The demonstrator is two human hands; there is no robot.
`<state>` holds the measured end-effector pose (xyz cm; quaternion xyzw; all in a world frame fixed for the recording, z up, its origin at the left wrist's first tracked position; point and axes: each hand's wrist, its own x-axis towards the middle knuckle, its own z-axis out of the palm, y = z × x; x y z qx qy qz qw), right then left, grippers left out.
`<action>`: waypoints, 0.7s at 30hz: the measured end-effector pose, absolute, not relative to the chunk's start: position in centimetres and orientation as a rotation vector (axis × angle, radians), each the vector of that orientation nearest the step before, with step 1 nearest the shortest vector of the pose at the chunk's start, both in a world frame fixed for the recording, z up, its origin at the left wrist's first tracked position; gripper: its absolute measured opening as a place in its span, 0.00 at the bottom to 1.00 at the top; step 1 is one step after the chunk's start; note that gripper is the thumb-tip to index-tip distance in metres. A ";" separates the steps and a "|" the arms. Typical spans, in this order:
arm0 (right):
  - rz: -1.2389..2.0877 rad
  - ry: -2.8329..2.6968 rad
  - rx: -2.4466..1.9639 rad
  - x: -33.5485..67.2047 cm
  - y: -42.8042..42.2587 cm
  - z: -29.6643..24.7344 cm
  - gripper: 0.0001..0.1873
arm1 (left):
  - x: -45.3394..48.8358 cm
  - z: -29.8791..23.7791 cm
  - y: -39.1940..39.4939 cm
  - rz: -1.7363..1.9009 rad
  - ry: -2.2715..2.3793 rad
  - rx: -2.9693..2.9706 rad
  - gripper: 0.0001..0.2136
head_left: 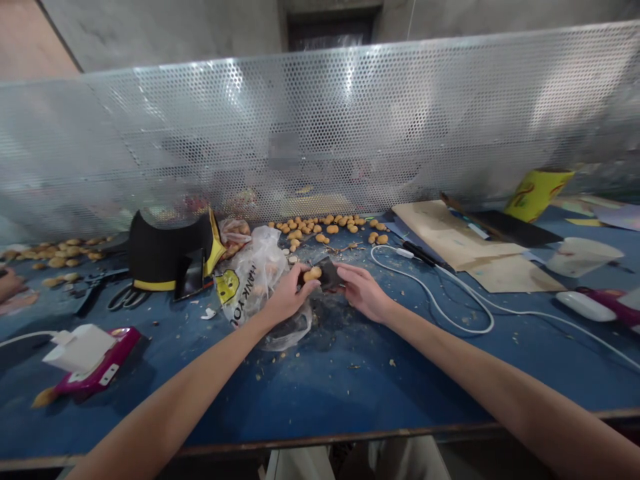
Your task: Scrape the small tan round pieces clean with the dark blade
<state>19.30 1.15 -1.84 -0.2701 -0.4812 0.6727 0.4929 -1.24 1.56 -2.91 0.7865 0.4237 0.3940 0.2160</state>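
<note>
My left hand (287, 293) is closed on a small tan nut-like piece (313, 273), pinched at the fingertips. My right hand (361, 290) grips a small dark flat tool (330, 272) pressed up against that piece. Both hands meet over the middle of the blue table (320, 387). Just left of my left hand lies a crumpled clear plastic bag (253, 280) with a yellow smiley and black print. Several more tan pieces (325, 228) lie scattered behind the hands, near the perforated metal screen.
A black and yellow pouch (170, 257), scissors (127, 297), a pink device (97, 373) with a white plug. White cable (440, 300), cardboard sheets (465, 240), yellow cup (537, 193), clear plastic cup (580, 257) on the right. Another person's hand (9, 283) at far left. Perforated screen (320, 133) closes the back.
</note>
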 end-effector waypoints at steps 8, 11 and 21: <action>1.414 -1.465 -0.748 19.1 1.3 -2.5 0.22 | -1.3 -3.3 1.3 0.983 1.213 2.341 0.13; 1.303 -1.594 -0.807 18.9 0.9 -2.1 0.23 | -1.1 -3.4 1.0 0.909 1.293 2.419 0.14; 1.135 -1.766 -0.859 19.5 1.3 -2.6 0.16 | -0.8 -3.2 0.8 0.854 1.340 2.689 0.14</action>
